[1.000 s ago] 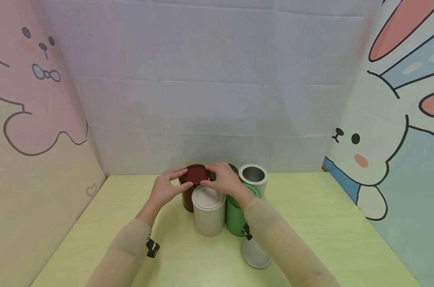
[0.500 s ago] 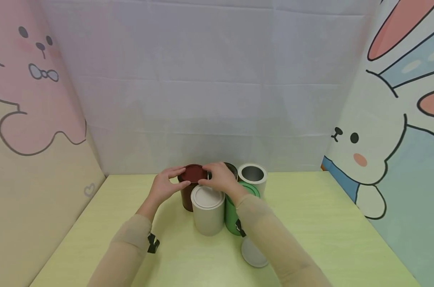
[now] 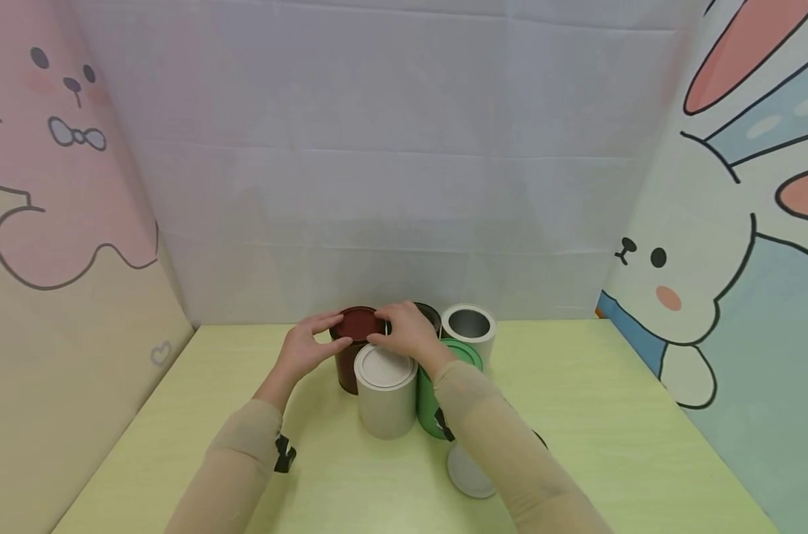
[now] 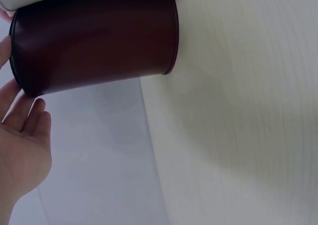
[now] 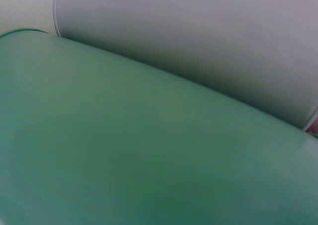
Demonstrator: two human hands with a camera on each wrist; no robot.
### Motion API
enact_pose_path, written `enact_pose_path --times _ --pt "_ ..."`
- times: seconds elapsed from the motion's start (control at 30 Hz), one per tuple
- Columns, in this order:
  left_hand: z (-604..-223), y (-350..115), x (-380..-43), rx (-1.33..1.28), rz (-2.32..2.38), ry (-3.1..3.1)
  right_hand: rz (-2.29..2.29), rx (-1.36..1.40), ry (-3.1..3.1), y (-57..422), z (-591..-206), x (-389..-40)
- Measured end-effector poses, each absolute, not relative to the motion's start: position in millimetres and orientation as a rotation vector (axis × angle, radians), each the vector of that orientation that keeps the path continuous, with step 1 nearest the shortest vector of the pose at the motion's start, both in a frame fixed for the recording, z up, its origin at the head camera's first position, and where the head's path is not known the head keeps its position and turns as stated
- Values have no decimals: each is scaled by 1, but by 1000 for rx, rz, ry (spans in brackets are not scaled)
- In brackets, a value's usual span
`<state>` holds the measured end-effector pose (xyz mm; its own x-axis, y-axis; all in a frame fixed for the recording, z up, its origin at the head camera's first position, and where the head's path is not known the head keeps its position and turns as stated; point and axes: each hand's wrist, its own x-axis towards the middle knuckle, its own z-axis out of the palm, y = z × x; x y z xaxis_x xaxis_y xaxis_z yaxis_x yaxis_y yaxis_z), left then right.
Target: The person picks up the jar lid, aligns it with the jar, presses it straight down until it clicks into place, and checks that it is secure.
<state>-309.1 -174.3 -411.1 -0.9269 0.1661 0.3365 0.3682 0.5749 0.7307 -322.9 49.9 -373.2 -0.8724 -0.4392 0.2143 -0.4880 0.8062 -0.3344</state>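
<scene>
A dark red can (image 3: 347, 372) stands near the back wall, topped by a dark red lid (image 3: 362, 324). My left hand (image 3: 302, 350) holds the lid's left edge, thumb at the front and fingers behind. On the right edge, my right hand (image 3: 406, 330) grips with thumb and fingertips. In the left wrist view, fingers of the left hand (image 4: 25, 158) lie at the top rim of the upright can (image 4: 99, 41). The right wrist view holds only the green can (image 5: 149, 145) and a pale can (image 5: 198, 36); the right hand is out of it.
A lidded white can (image 3: 386, 408) stands in front, beside a lidded green can (image 3: 430, 400). Behind are a dark can (image 3: 432, 313) and an open white can (image 3: 486, 345). A pale round lid (image 3: 469, 475) and a dark rim (image 3: 541, 439) show beside the right forearm.
Both hands stay at the red lid's rim, nearly still. The right forearm has shifted slightly left, and a dark curved rim now shows beyond it.
</scene>
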Motion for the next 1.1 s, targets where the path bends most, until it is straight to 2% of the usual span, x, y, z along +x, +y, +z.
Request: enact_pose_path --times 0.5,1.1 --pt "-406 -179 -306 -559 -1199 -2569 608 752 -2856 49 -374 -320" --pt "-410 -179 -311 -666 -999 -2595 411 776 -2855 45 -381 -317"
